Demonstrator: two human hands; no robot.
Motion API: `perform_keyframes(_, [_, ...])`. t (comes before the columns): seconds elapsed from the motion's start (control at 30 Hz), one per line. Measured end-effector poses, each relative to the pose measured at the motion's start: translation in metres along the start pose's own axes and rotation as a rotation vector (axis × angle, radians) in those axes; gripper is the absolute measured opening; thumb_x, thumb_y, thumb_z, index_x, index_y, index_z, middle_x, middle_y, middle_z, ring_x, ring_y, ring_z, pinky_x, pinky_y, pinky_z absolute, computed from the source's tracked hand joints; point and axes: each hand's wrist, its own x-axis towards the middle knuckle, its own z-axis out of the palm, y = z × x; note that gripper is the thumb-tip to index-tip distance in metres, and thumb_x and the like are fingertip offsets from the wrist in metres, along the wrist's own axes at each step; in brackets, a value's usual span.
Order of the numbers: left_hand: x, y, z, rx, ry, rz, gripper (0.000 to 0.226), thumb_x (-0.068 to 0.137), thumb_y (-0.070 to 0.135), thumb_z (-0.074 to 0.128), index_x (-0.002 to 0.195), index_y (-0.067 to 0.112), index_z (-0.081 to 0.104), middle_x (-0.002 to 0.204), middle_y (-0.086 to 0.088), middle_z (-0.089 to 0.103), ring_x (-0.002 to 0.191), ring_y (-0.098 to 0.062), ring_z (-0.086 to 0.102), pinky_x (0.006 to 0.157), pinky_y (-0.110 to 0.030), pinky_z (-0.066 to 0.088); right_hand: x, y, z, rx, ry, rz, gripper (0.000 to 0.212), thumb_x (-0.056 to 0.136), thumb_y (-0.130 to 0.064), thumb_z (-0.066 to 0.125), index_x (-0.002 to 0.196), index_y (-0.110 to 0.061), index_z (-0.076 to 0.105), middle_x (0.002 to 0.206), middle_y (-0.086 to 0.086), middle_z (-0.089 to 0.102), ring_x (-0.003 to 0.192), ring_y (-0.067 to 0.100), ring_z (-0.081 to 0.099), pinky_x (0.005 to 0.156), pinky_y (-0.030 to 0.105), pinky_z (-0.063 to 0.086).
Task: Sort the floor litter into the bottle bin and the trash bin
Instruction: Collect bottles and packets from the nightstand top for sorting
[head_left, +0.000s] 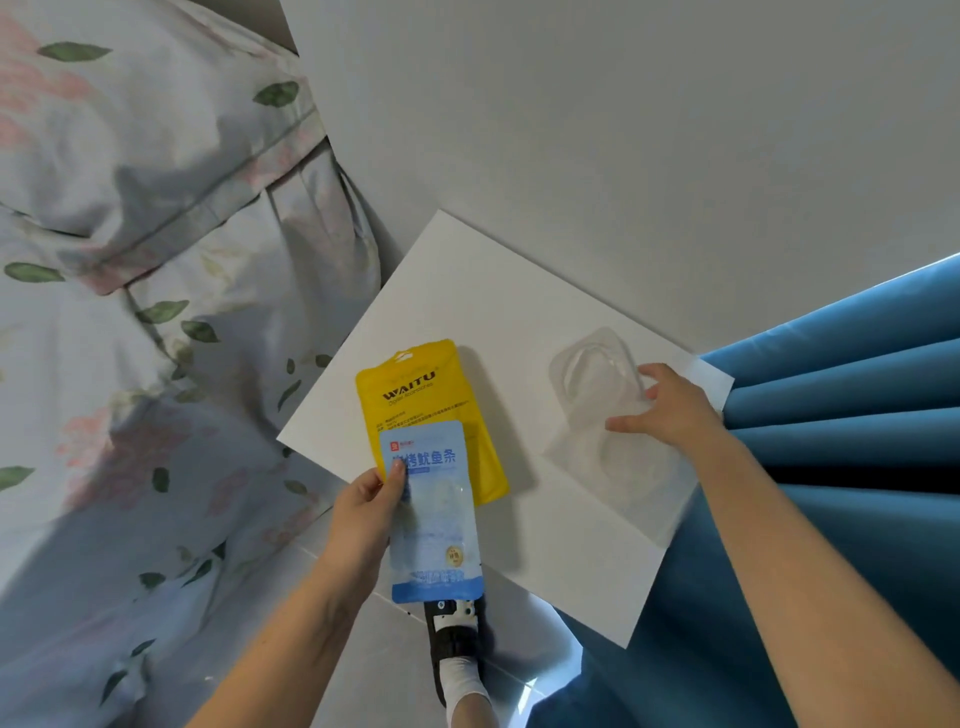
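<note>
Fingers of the left hand curl round the left edge of a light-blue snack pouch, thumb pressed flat on its front near the top, so the pouch is pinched between thumb and fingers and held off the surface. Large blue Chinese characters run across the pouch just right of the thumb, which covers the first of them; a small red square logo sits above the thumb and a round gold seal lies lower down, its print too small to read. Behind the pouch, beyond the thumb tip, a yellow zip bag lies flat on the white tabletop; it reads "WAITU" in dark letters, with a smaller line beneath that is too blurred to read, and its lower part is hidden by the blue pouch.

Fingers of the right hand are spread and nearly straight, resting on a clear plastic blister shell, thumb at its far edge. The shell's outline is faint against the tabletop, and a clear film sheet below the hand is hard to tell apart from it. A blue curtain hangs right of that wrist, and floral bedding fills the left. Below the pouch a foot in a dark slipper stands on the floor.
</note>
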Motion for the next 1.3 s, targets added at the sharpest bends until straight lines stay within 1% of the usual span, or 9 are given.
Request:
perform_keyframes(0.17, [-0.006,-0.004,-0.009,0.0,0.005,-0.013,0.028,0.097,0.032,0.05,0.099,0.01,0.067,0.096,-0.005,0.075,0.088,-0.024,0.07,0.088,-0.044,0.054,-0.01,0.007,-0.002,-0.007,-0.108,0.008,0.102,0.057,-0.034,0.09,0.138,-0.026,0.028,0.119,0.006,0.052,0.116,0.028,0.05,0.095,0.04,0.044])
perform_keyframes(0.33, [-0.01,-0.004,-0.022,-0.012,0.006,0.001,0.028,0.097,0.034,0.049,0.102,0.013,0.067,0.095,-0.001,0.076,0.086,-0.019,0.072,0.084,-0.041,0.056,-0.02,0.022,-0.002,-0.179,-0.082,0.109,0.091,0.056,-0.041,0.089,0.129,-0.012,0.042,0.114,0.009,0.058,0.113,0.028,0.054,0.094,0.04,0.046])
perform_keyframes(0.43, [-0.01,-0.002,-0.026,-0.019,0.001,0.01,0.027,0.096,0.035,0.05,0.102,0.015,0.067,0.09,0.003,0.077,0.082,-0.014,0.072,0.083,-0.039,0.056,-0.032,0.023,-0.01,-0.382,-0.079,0.094,0.059,0.068,-0.052,0.078,0.098,-0.007,0.056,0.108,0.009,0.062,0.102,0.026,0.057,0.082,0.03,0.043])
perform_keyframes(0.57, [-0.015,0.001,-0.03,-0.043,-0.011,0.019,0.028,0.097,0.033,0.049,0.102,0.011,0.066,0.093,0.001,0.076,0.081,-0.014,0.072,0.077,-0.034,0.057,-0.054,0.015,-0.013,-0.383,-0.001,-0.002,0.04,0.082,-0.045,0.067,0.067,-0.016,0.045,0.087,0.003,0.057,0.086,0.021,0.053,0.074,0.027,0.036])
perform_keyframes(0.77, [-0.035,-0.008,-0.055,-0.08,-0.001,0.033,0.027,0.096,0.032,0.049,0.1,0.01,0.066,0.097,-0.002,0.076,0.085,-0.016,0.072,0.079,-0.035,0.056,-0.075,-0.008,0.014,0.181,-0.087,0.04,0.045,0.08,-0.034,0.074,0.112,-0.008,0.058,0.106,0.009,0.061,0.101,0.028,0.058,0.091,0.045,0.05])
perform_keyframes(0.93, [-0.056,-0.025,-0.1,-0.148,0.07,0.04,0.027,0.096,0.029,0.051,0.099,0.009,0.067,0.096,-0.003,0.076,0.09,-0.02,0.071,0.084,-0.038,0.055,-0.115,-0.06,0.047,0.434,-0.156,-0.071,0.029,0.09,-0.038,0.059,0.11,-0.018,0.052,0.11,0.0,0.059,0.096,0.015,0.056,0.076,0.03,0.047])
perform_keyframes(1.1, [-0.084,-0.054,-0.168,-0.234,0.184,0.063,0.027,0.095,0.03,0.052,0.099,0.008,0.067,0.096,-0.003,0.076,0.095,-0.026,0.07,0.092,-0.047,0.053,-0.166,-0.114,0.096,0.454,-0.172,-0.239,0.017,0.089,-0.035,0.061,0.095,-0.019,0.057,0.105,-0.003,0.063,0.096,0.015,0.058,0.08,0.026,0.043])
perform_keyframes(1.23, [-0.116,-0.091,-0.241,-0.342,0.31,0.085,0.026,0.096,0.031,0.052,0.099,0.01,0.068,0.097,-0.002,0.076,0.095,-0.024,0.07,0.089,-0.044,0.054,-0.214,-0.163,0.15,0.395,-0.205,-0.353,0.046,0.092,-0.032,0.059,0.133,-0.015,0.048,0.115,-0.011,0.047,0.118,0.017,0.05,0.093,0.022,0.033])
perform_keyframes(1.3, [-0.135,-0.115,-0.281,-0.398,0.372,0.09,0.027,0.096,0.032,0.052,0.101,0.011,0.068,0.1,-0.003,0.075,0.098,-0.024,0.069,0.091,-0.045,0.053,-0.245,-0.19,0.181,0.323,-0.272,-0.456,0.041,0.092,-0.034,0.057,0.131,-0.022,0.05,0.117,-0.017,0.051,0.115,0.013,0.053,0.09,0.02,0.037])
